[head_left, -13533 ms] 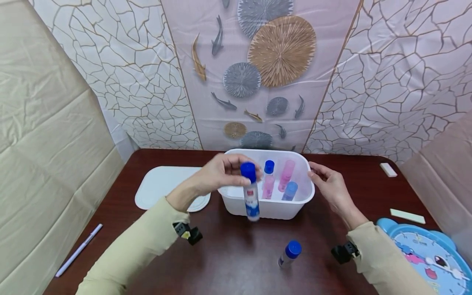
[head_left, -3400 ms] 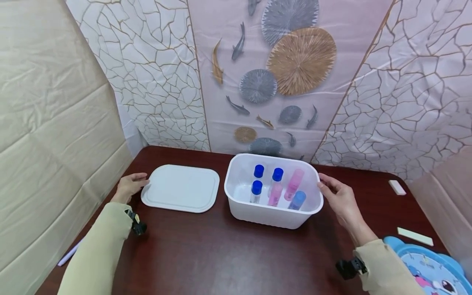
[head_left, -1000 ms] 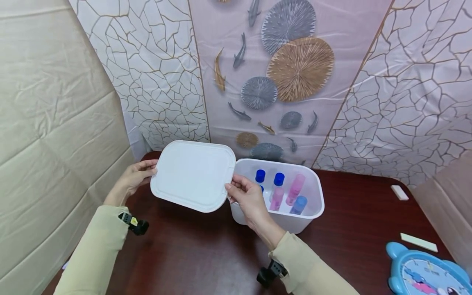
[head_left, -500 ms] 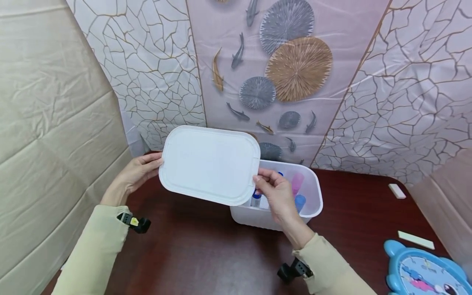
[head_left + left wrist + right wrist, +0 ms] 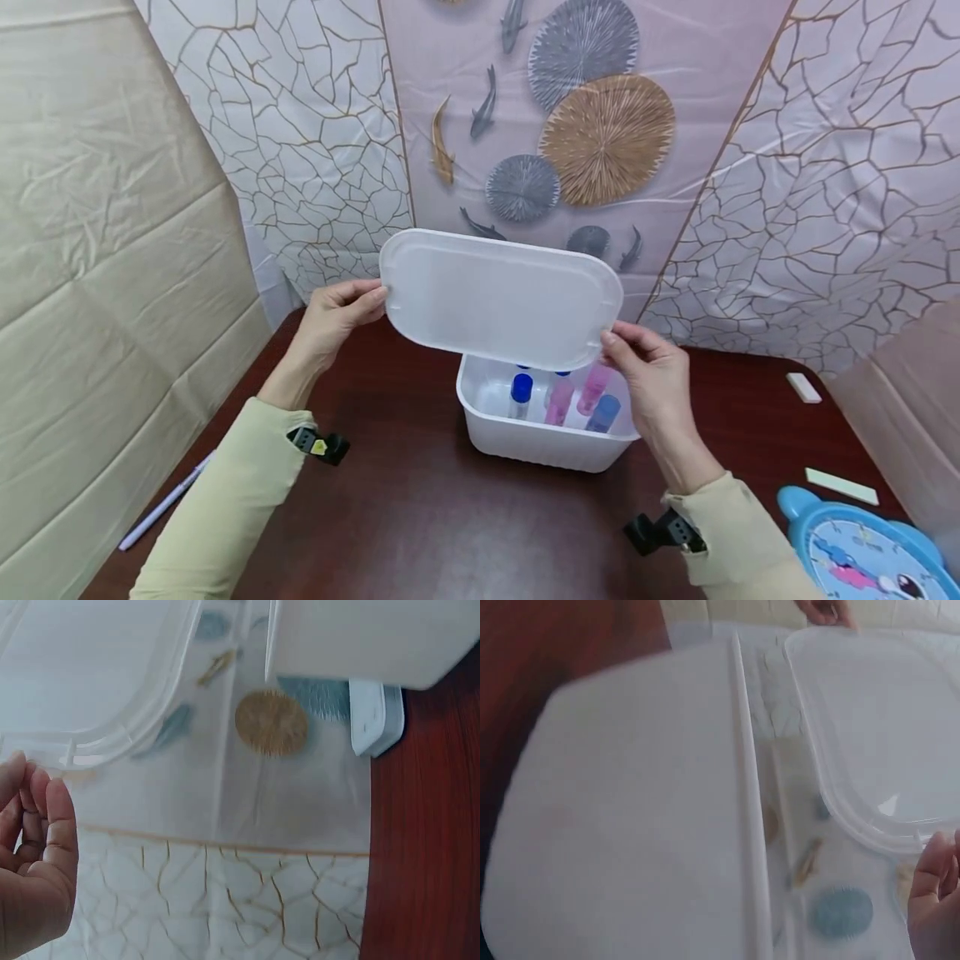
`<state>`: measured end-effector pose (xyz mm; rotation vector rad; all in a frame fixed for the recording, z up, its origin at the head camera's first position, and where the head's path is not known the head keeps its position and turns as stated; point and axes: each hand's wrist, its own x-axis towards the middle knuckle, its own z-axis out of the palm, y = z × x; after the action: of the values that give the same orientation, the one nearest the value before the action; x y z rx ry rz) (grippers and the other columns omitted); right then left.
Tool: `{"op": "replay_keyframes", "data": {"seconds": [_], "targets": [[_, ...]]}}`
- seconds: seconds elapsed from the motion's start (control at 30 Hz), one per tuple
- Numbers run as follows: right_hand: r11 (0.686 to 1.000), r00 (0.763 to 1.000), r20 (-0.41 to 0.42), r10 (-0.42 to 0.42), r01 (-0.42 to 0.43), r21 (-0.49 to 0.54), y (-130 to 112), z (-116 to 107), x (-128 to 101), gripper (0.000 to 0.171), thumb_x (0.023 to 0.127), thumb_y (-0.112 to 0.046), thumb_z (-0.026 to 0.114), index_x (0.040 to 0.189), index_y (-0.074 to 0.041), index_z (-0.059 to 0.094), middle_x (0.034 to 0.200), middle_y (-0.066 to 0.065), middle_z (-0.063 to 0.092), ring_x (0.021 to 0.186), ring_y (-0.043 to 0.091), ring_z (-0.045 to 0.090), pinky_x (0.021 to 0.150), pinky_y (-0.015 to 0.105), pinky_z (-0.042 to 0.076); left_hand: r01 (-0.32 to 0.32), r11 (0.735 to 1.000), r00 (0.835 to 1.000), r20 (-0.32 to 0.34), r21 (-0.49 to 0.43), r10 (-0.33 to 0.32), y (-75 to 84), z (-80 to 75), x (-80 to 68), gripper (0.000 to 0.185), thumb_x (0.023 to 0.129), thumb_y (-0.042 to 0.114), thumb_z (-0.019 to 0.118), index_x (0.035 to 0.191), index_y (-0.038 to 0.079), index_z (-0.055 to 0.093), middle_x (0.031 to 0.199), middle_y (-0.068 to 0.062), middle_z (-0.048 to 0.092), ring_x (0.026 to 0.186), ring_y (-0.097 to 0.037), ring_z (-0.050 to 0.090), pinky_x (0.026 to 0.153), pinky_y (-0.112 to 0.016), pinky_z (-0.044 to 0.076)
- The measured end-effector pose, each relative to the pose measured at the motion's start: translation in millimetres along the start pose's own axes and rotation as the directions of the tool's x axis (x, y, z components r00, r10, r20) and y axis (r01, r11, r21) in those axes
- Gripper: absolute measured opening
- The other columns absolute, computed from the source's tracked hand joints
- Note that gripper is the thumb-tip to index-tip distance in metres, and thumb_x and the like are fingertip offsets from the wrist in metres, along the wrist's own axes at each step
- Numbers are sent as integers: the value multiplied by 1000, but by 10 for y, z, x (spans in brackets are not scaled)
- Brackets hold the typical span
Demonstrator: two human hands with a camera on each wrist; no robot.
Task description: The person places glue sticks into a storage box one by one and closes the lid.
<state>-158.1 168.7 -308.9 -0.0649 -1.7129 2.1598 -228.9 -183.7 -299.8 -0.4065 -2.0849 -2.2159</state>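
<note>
A white plastic lid (image 5: 498, 300) is held up, tilted, over the back of a white bin (image 5: 540, 450). My left hand (image 5: 326, 329) pinches the lid's left end, and my right hand (image 5: 656, 387) pinches its right end. Inside the bin stand a blue-capped bottle (image 5: 521, 392), two pink bottles (image 5: 558, 402) and a light blue one (image 5: 602, 414); further blue caps are mostly hidden behind the lid. Seen from the left wrist, the lid (image 5: 90, 675) has a raised rim. From the right wrist, the bin's side (image 5: 630, 802) is close beside the lid.
A blue cartoon clock (image 5: 870, 550) lies at the right, with a pale strip (image 5: 842, 486) and a small white block (image 5: 804, 387) beyond it. At the left edge lies a pale purple pen (image 5: 165, 504). A patterned curtain (image 5: 450, 83) hangs behind the table.
Bottles went into the bin earlier, and the lid was lifted off the table. Since half a second ago, both hands have carried the lid rightward and up, tilting it above the bin.
</note>
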Motion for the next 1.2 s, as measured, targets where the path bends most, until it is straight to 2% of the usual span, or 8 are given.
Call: {"op": "replay_keyframes", "data": {"seconds": [0.2, 0.4, 0.53, 0.67, 0.77, 0.9, 1.03, 1.2], "targets": [[996, 996, -27, -84, 84, -18, -42, -218, 97, 14, 83, 5, 66, 87, -6, 72, 77, 1, 69, 67, 8, 67, 68, 20, 56, 15, 996, 998, 55, -83, -10, 0, 258, 78, 20, 92, 5, 58, 97, 18, 73, 87, 7, 71, 81, -6, 68, 76, -20, 55], [993, 997, 50, -62, 66, -94, 4, -436, 136, 27, 89, -1, 61, 116, 0, 66, 97, -7, 70, 81, 3, 67, 73, 18, 54, 53, 998, 993, 106, -43, -48, -72, 421, 103, 37, 96, 10, 54, 128, -8, 52, 120, -3, 65, 93, -3, 64, 81, -21, 53], [990, 995, 102, -5, 20, -143, 45, -552, 142, 39, 93, -13, 58, 128, 4, 55, 105, -14, 66, 89, -2, 64, 75, 14, 52, 100, 995, 989, 110, -11, -98, -132, 495, 87, 38, 96, 12, 54, 130, -5, 51, 134, -17, 53, 93, -2, 63, 84, -22, 53], [979, 994, 94, 63, -43, -198, 71, -619, 150, 49, 92, -19, 60, 133, 6, 47, 106, -15, 64, 91, -6, 61, 76, 11, 51, 146, 989, 982, 118, 6, -146, -198, 552, 70, 41, 94, 12, 58, 132, -2, 52, 134, -18, 52, 98, -4, 63, 86, -26, 53], [936, 989, 87, 120, -83, -341, 80, -657, 166, 54, 92, -23, 60, 137, 4, 44, 122, -3, 61, 95, -8, 58, 78, 8, 49, 171, 985, 975, 142, 29, -174, -257, 575, 56, 44, 92, 12, 60, 133, 0, 51, 135, -16, 53, 106, -7, 61, 89, -28, 52], [835, 980, 92, 177, -100, -541, 99, -710, 193, 55, 94, -28, 57, 140, -1, 42, 143, 14, 44, 107, -6, 51, 82, 5, 45, 198, 978, 963, 174, 72, -208, -338, 602, 19, 47, 91, 9, 62, 135, 1, 49, 133, -18, 54, 108, -11, 60, 91, -31, 50], [778, 977, 101, 188, -85, -623, 138, -771, 191, 53, 94, -28, 58, 138, -2, 45, 140, 18, 46, 97, -10, 52, 77, 6, 46, 207, 966, 952, 194, 155, -235, -423, 636, -36, 50, 88, 6, 65, 135, 0, 49, 131, -20, 55, 99, -9, 62, 92, -37, 50], [730, 972, 127, 200, -61, -680, 198, -840, 164, 53, 93, -28, 60, 137, -1, 47, 125, 21, 54, 78, -7, 53, 67, 10, 49, 177, 945, 944, 224, 274, -242, -494, 673, -92, 53, 84, 8, 69, 133, 1, 51, 129, -17, 57, 90, -10, 63, 84, -26, 53]]}}
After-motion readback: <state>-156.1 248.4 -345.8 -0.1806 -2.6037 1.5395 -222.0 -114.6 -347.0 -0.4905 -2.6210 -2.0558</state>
